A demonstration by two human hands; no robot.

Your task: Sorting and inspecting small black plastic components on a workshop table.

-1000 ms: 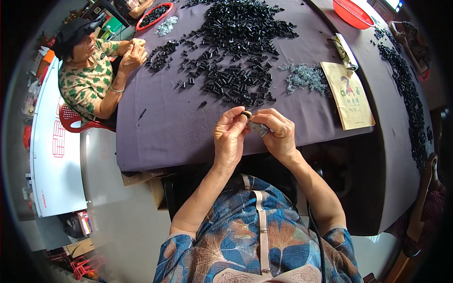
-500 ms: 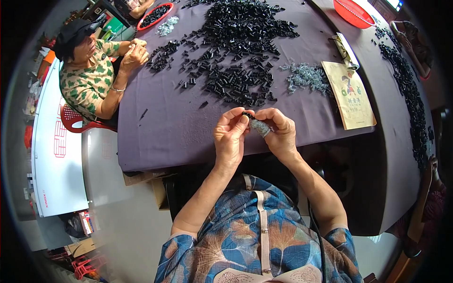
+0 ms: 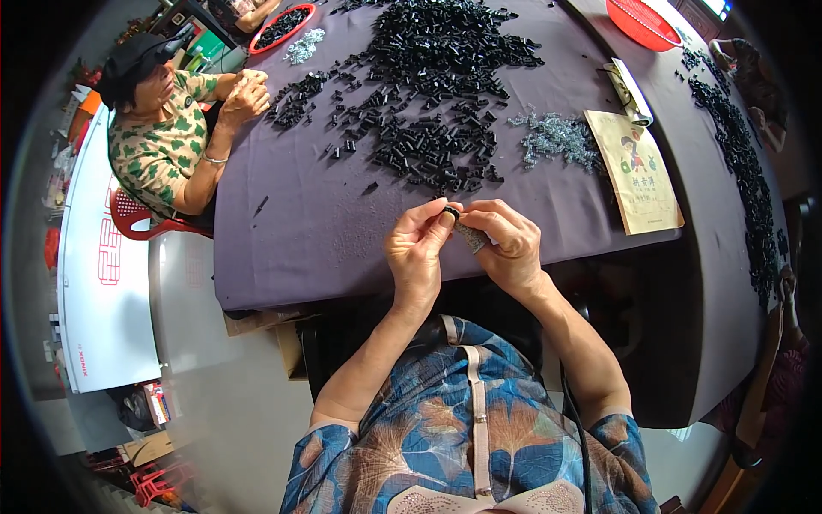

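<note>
The left hand (image 3: pixel 415 257) has its grip pinched narrow, thumb against forefinger, on a small black piece (image 3: pixel 449 212) just above the near edge of the surface (image 3: pixel 291 265). The right hand (image 3: pixel 511 248) meets it there, its fingertips close beside the piece; its grip is narrow too, around a speckled grey bundle (image 3: pixel 471 238) whose exact make is too small to tell. Just beyond the hands spreads a large heap of black pieces (image 3: pixel 437 146), short and tube-like, on the purple-grey cloth. To its right lies a pile of clear pieces (image 3: pixel 556 141), near a tan booklet (image 3: pixel 638 197) that bears a printed figure and lines of green characters on its cover. Above the booklet is a pale, rounded object (image 3: pixel 628 94). At the far left, a red tray (image 3: pixel 312 11) holds more black pieces. A red basket (image 3: pixel 642 24) stands at the far right, above a long strip of black pieces (image 3: pixel 736 163). At the left edge a co-worker (image 3: pixel 167 146) sits with hands together, near a white panel (image 3: pixel 103 334) marked with red characters and a line of red lettering.
</note>
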